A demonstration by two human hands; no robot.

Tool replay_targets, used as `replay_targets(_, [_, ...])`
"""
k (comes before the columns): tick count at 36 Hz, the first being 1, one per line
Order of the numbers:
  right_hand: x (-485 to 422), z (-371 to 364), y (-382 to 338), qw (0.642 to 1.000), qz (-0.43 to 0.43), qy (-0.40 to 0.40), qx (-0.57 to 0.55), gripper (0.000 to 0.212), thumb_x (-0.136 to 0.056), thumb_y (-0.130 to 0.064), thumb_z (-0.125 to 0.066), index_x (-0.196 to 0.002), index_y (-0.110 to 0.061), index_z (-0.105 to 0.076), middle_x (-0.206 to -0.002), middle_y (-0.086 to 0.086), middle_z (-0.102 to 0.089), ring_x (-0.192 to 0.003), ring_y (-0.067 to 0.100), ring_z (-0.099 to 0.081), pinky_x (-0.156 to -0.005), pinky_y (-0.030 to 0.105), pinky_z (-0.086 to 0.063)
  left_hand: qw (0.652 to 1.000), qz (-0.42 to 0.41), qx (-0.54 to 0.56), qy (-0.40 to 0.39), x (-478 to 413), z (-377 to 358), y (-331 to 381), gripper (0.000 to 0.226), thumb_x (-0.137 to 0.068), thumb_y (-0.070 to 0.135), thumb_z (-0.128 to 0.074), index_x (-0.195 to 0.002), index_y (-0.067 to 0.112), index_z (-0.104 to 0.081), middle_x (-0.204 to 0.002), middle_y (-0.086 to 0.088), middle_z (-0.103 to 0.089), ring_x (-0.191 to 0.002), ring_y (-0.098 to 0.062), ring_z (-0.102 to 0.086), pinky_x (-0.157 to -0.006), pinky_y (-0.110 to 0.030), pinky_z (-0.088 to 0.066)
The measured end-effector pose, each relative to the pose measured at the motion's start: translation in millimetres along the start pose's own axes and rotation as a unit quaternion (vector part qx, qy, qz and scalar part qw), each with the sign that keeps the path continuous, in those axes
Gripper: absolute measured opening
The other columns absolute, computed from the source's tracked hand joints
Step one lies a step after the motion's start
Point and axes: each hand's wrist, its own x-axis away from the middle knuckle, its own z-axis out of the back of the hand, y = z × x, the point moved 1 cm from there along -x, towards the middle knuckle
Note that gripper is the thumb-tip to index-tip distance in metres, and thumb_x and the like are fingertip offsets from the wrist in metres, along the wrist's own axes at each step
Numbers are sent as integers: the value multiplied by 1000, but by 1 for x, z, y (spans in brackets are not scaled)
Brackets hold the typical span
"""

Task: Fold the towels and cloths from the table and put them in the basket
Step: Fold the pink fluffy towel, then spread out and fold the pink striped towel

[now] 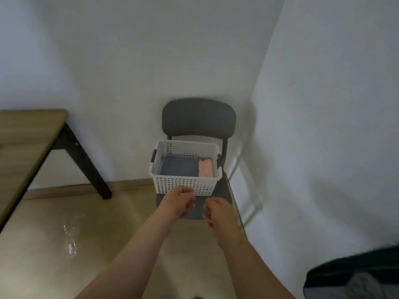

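A white perforated basket [183, 184] stands on the seat of a dark grey chair [198, 119] in the room's corner. Inside it lie a folded blue-grey towel [180, 166] on the left and a folded pink cloth [206, 168] on the right. My left hand [178, 200] hovers just in front of the basket's near wall, fingers loosely curled and holding nothing. My right hand [218, 212] hangs beside it over the seat's front edge, also loosely curled and empty. Neither hand touches the basket.
A wooden table [23, 147] with a black leg [86, 165] stands at the left; only its corner shows. White walls meet behind the chair. The floor [86, 234] is glossy beige. Dark fabric [354, 277] shows at the lower right.
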Motion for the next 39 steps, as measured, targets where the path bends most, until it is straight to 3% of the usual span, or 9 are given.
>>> replay_targets(5, [66, -22, 15, 1000, 24, -9, -5, 18, -91, -10, -49, -77, -17, -57, -80, 5, -60, -70, 17, -51, -63, 26, -39, 999, -15, 29, 23, 62, 42, -28, 14, -95, 14, -49, -88, 22, -58, -83, 0, -63, -71, -14, -59, -66, -25, -41])
replay_targets(12, [160, -98, 61, 998, 3, -6, -56, 14, -92, -10, -50, -80, -12, -56, -71, 3, -56, -58, 15, -48, -50, 22, -34, 998, -36, 34, 37, 152, 122, -91, 15, -95, 12, -49, -90, 22, -58, -88, 2, -62, -74, -11, -58, -65, -23, -42])
replay_targets(22, [321, -210, 143, 995, -49, -54, -61, 10, -94, -14, -50, -87, -13, -57, -80, 3, -61, -67, 17, -55, -61, 27, -41, 998, -2, 6, 58, 278, 243, -208, 15, -95, 14, -48, -89, 24, -58, -90, 2, -62, -79, -14, -61, -66, -25, -43])
replay_targets(30, [411, -250, 190, 995, -32, -90, -34, 12, -93, -13, -50, -84, -14, -57, -80, 2, -60, -66, 16, -54, -61, 27, -40, 994, 5, 14, 105, 357, 295, -272, 15, -94, 15, -50, -85, 25, -57, -91, 2, -63, -79, -13, -61, -67, -26, -44])
replay_targets(34, [459, -258, 223, 994, -25, -104, -22, 10, -93, -15, -49, -87, -15, -57, -84, 2, -60, -68, 16, -55, -62, 26, -41, 993, 10, 26, 114, 405, 307, -309, 10, -95, 14, -48, -95, 19, -57, -90, 1, -60, -75, -12, -58, -64, -23, -39])
replay_targets(39, [523, -270, 265, 992, -30, -120, -17, 9, -92, -16, -49, -87, -16, -57, -84, 1, -60, -69, 15, -55, -63, 26, -42, 994, 13, 14, 108, 471, 328, -360, 10, -95, 19, -50, -93, 25, -58, -95, 2, -63, -83, -12, -61, -74, -28, -45])
